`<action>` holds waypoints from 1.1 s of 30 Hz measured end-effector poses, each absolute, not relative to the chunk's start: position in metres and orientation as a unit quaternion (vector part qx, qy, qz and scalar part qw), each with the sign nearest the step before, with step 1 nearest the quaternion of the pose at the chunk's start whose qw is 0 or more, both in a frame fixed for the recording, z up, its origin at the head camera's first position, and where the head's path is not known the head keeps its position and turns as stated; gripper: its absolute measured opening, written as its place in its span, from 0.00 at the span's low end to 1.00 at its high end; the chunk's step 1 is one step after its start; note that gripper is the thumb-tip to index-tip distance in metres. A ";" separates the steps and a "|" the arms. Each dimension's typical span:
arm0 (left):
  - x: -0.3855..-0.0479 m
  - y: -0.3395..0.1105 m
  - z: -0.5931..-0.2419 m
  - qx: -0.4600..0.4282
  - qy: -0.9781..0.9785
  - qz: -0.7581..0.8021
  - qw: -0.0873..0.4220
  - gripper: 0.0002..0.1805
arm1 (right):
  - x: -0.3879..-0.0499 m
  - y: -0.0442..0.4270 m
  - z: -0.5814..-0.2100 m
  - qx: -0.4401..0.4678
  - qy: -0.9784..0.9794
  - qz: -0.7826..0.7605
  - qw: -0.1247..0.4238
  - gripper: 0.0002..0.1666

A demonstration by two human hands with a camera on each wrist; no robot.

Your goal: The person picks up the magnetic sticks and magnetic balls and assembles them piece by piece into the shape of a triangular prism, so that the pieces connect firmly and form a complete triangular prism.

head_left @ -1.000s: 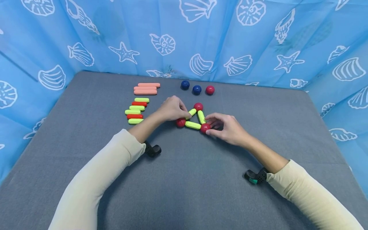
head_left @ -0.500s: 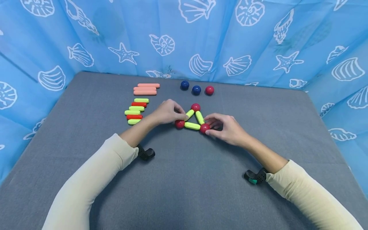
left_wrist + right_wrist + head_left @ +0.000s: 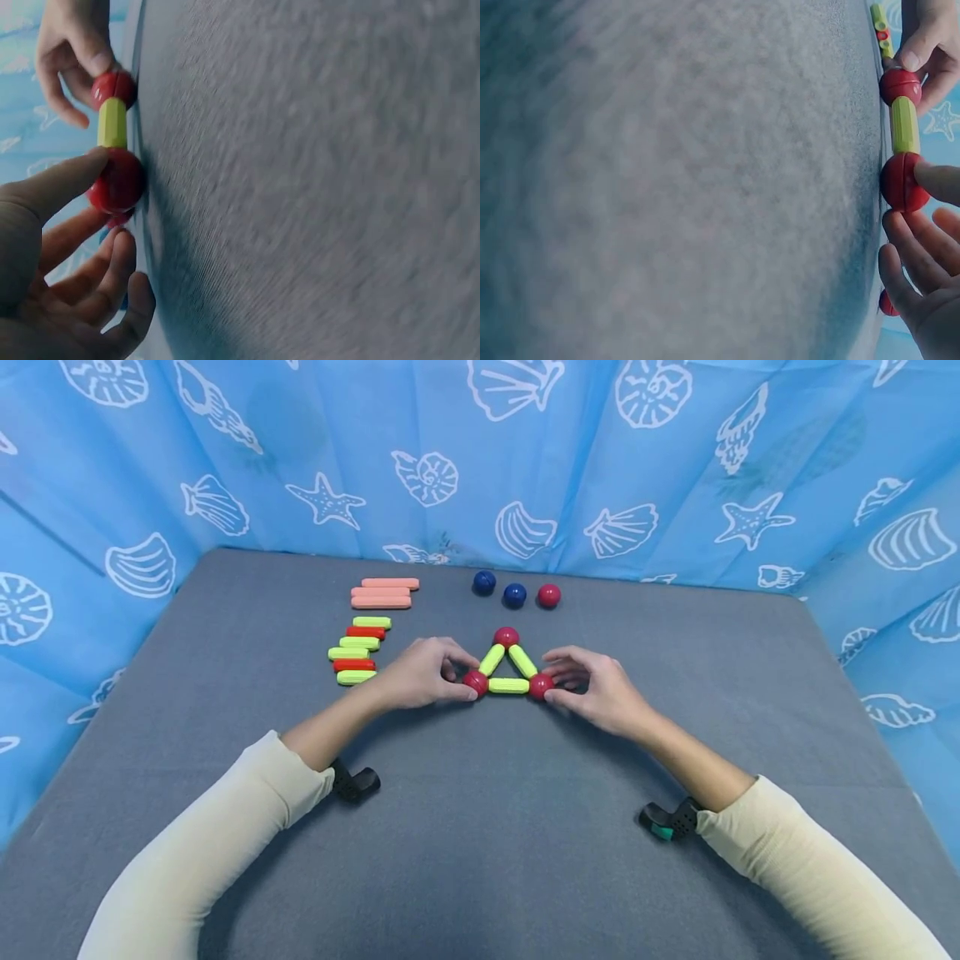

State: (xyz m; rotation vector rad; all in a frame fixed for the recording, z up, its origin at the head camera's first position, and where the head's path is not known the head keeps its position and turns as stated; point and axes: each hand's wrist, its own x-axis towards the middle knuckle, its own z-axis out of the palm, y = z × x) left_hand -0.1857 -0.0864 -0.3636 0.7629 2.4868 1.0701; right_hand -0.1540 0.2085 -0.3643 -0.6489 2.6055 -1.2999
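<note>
Three red balls and three yellow-green sticks form a flat triangle on the table. The left hand (image 3: 426,674) pinches the near-left red ball (image 3: 476,683) between thumb and fingers. At the near-right red ball (image 3: 541,686), the right hand (image 3: 602,692) holds on with thumb and fingertips. A yellow-green stick (image 3: 509,686) joins these two balls. The third red ball (image 3: 506,637) is the far corner, touched by neither hand. In the left wrist view the thumb presses the red ball (image 3: 118,181); in the right wrist view the thumb lies on the other red ball (image 3: 904,182).
Behind the triangle lie two blue balls (image 3: 514,596) and a loose red ball (image 3: 549,596). To the left are several yellow-green and red sticks (image 3: 365,632), with salmon sticks (image 3: 381,602) behind them. A blue shell-patterned curtain (image 3: 465,460) hangs behind the grey table (image 3: 480,827).
The left hand has shifted from the left stick to the near-left ball, lower and leftward. The triangle has turned slightly, its near side now level. The right hand has barely moved.
</note>
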 end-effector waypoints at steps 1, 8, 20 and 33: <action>-0.184 -0.084 -0.364 0.263 0.875 0.375 0.158 0.24 | -0.155 0.209 -0.364 -0.208 0.870 -0.439 0.080 0.28; -0.176 -0.070 -0.366 0.242 0.901 0.339 0.118 0.24 | -0.158 0.213 -0.365 -0.156 0.864 -0.471 0.087 0.28; -0.172 -0.079 -0.363 0.261 0.895 0.346 0.104 0.24 | -0.161 0.210 -0.365 -0.123 0.866 -0.476 0.091 0.29; -0.173 -0.184 -0.350 0.309 0.924 0.225 0.030 0.15 | -0.164 0.210 -0.361 -0.117 0.873 -0.459 0.116 0.28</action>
